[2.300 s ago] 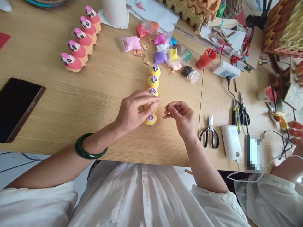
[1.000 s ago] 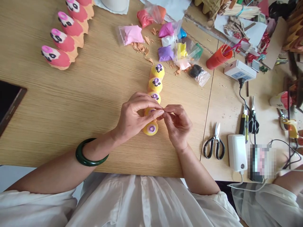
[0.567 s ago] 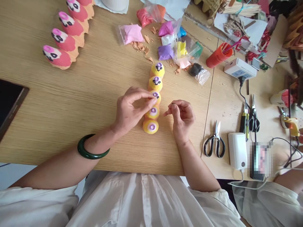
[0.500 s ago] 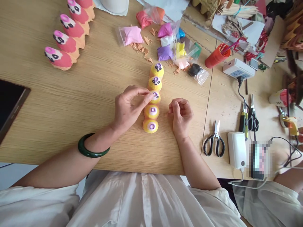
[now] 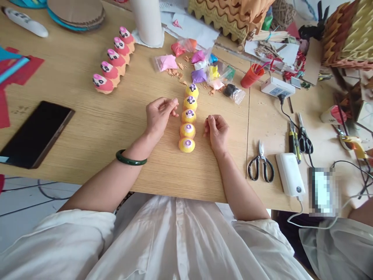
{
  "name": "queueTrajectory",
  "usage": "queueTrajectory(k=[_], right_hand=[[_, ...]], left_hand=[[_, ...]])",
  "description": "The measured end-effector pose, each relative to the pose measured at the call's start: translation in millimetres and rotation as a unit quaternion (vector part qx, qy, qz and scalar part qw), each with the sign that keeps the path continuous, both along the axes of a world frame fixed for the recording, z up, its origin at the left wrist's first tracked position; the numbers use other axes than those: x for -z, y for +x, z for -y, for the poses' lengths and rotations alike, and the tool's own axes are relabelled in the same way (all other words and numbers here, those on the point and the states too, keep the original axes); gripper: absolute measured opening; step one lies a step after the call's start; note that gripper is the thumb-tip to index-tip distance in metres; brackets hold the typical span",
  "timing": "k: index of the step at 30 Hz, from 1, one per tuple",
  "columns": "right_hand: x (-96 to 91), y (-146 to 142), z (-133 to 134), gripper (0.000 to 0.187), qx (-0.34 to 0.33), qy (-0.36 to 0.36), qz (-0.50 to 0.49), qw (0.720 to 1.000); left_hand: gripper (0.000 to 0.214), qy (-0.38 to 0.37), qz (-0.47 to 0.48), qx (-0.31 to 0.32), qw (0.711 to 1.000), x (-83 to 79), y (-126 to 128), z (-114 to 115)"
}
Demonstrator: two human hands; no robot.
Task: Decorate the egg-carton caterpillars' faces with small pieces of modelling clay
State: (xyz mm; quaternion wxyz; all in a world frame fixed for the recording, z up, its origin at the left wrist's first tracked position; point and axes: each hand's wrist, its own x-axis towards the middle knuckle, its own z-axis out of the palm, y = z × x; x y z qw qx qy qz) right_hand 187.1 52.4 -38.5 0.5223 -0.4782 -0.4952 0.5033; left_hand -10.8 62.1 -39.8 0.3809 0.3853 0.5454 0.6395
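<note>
Yellow row [image 5: 188,130] placed within reach from both sides

The row of five joined bumps was set lengthwise on the table [image 5: 157,171], between the hands and touched by neither, probably so that every bump could be got at from left and right. Purple rings [image 5: 188,140] were seen on all five, black marks [image 5: 187,115] only on the farther three. The left hand [image 5: 157,116] was held just beside the row, loosely curled, its thumb close to the forefinger; whether anything was held there could not be told. Opposite, the right hand [image 5: 218,130] was drawn narrow, and a dark speck [image 5: 207,119] seemed to be pinched at its fingertips, a light grip likely being needed for so tiny a bit. The clay packets [image 5: 199,76] were laid just past the row's far end, presumably for easy reach, with the black packet [image 5: 230,90] at their right. The scissors [image 5: 261,155] were placed well apart, to the right. The red row [image 5: 110,72] was stood farther off to the left, perhaps so that it would not be knocked.
</note>
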Motion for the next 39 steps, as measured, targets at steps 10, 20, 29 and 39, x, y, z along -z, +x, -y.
queueTrajectory(k=[10,20,29,39], right_hand=[[23.1,-1.2,-19.4,0.058,-0.023,0.055,-0.002,0.998],[32.3,-5.5,-31.4,0.06,-0.029,0.061,-0.002,0.998],[17.9,-4.6,-18.8,0.059,-0.019,0.047,-0.04,0.998],[3.4,3.6,-7.7,0.055,-0.017,0.012,-0.009,1.0]], left_hand=[[0.058,-0.024,-0.07,0.035,0.997,17.6,-33.0,9.6],[0.063,-0.034,-0.104,-0.084,0.99,7.4,-60.8,158.4],[0.025,-0.032,-0.204,-0.028,0.978,-0.1,-44.5,212.7],[0.031,-0.009,-0.236,-0.062,0.97,10.8,-38.0,206.1]])
